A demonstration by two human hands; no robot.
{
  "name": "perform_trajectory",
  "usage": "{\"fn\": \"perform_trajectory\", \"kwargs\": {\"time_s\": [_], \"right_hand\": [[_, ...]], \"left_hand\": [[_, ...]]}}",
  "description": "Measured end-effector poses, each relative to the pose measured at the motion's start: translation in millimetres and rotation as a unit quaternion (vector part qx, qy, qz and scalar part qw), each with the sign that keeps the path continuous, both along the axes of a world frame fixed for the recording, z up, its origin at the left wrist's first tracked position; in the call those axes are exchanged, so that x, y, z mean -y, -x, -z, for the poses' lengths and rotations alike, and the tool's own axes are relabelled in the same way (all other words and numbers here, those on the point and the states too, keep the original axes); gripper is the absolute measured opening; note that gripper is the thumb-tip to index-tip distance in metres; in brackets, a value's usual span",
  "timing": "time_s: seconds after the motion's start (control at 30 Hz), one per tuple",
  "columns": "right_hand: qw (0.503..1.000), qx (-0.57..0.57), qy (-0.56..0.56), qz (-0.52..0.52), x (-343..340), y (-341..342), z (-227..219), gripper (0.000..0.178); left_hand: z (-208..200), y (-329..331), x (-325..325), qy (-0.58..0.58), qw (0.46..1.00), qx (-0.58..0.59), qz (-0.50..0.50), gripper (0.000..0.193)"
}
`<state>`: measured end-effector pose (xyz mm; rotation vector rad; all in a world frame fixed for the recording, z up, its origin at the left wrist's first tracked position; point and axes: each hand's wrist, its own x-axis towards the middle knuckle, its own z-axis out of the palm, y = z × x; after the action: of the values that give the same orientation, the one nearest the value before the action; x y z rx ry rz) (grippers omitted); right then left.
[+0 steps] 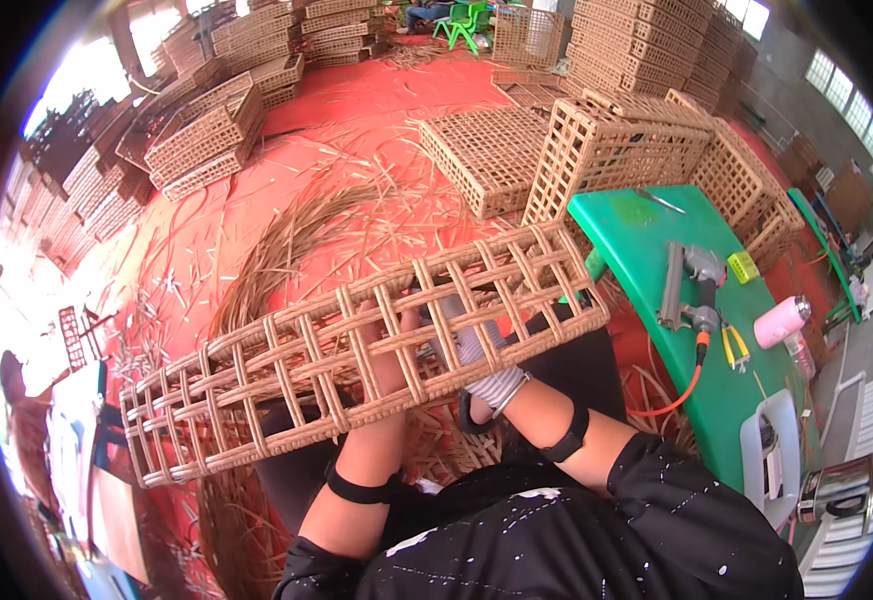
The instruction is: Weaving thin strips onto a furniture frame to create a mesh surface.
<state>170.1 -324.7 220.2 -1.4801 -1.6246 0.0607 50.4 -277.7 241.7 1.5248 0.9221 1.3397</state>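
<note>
A long woven rattan basket (362, 362), with an open lattice side, lies tilted across my lap, its right end higher. Through the lattice shows my bare left hand (389, 350), closed at the basket's middle, its fingertips partly covered by the strips. Close by on the right, my right hand (477, 355) wears a grey-and-white striped glove and is closed against the basket behind the strips. Something dark shows by its fingers, too covered to name. Black bands circle both forearms, and a metal-coloured bracelet sits at the right wrist.
A green table (647, 225) at right holds a nail gun (702, 285) with an orange hose (692, 385), yellow-handled pliers (735, 345) and a pink bottle (783, 320). Lattice baskets (617, 140) stand behind it. Loose rattan strips (292, 240) litter the red floor. A person (27, 410) is far left.
</note>
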Motion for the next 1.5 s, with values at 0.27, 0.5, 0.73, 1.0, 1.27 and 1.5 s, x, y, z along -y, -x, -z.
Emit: {"fn": "perform_trajectory", "kwargs": {"time_s": [0.27,0.5,0.73,1.0,1.27,1.5], "right_hand": [[0.995,-0.079,-0.025,-0.057,2,-6,-23,0.028],[0.994,-0.011,-0.102,-0.030,-4,-13,-9,0.029],[0.997,0.003,-0.072,-0.040,-4,-13,-4,0.035],[0.992,0.079,-0.101,-0.009,-6,-12,-12,0.034],[0.972,0.157,-0.172,-0.028,-8,-13,-45,0.027],[0.990,0.111,-0.076,-0.043,-11,-20,-40,0.026]], "left_hand": [[-11,2,-10,0.076,0.995,0.051,0.032,0.026],[-3,6,-10,0.069,0.996,-0.031,-0.046,0.028],[2,4,-12,0.125,0.988,0.094,-0.001,0.018],[-14,11,-11,0.123,0.989,0.074,0.043,0.019],[-4,10,-11,0.055,0.998,0.021,0.006,0.019],[-5,12,-13,0.021,1.000,0.008,-0.009,0.019]]}}
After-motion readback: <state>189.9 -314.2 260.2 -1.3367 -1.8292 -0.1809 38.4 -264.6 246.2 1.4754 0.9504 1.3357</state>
